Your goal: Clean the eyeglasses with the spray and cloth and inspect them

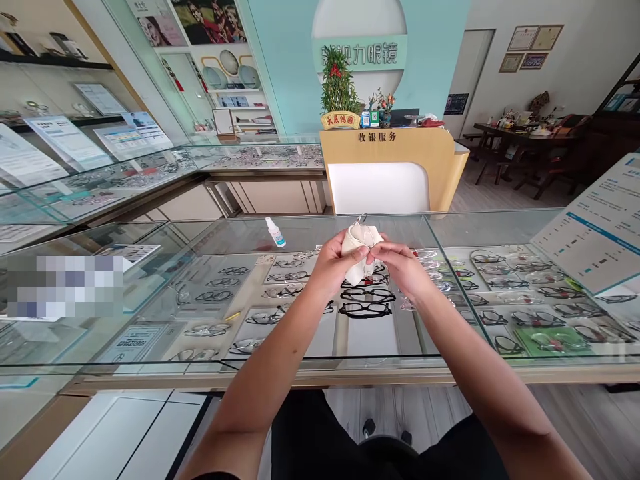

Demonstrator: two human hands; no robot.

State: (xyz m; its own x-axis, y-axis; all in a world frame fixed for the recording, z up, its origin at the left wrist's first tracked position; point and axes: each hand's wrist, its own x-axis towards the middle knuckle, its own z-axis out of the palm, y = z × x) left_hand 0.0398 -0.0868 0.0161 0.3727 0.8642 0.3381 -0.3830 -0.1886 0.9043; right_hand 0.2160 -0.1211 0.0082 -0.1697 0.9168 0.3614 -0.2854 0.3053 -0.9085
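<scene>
Above the glass display counter (320, 233), both my hands are closed around a pale cleaning cloth (356, 275). My left hand (336, 259) grips its left side, thumb pressed across the front. My right hand (400, 261) pinches it from the right, its fingertips meeting the left thumb. Thin-framed eyeglasses (364, 230) show at the top of the cloth; most of the frame is hidden by cloth and fingers. To the left, a small white spray bottle (275, 233) with a blue label rests on the glass top.
Rows of eyeglasses (367, 309) lie under the glass. A printed sign (600, 220) leans at the right, and a blurred-out box (65, 287) sits at the left. Beyond are a wooden cashier desk (390, 147) and a plant (339, 87). A stool base (387, 443) is below me.
</scene>
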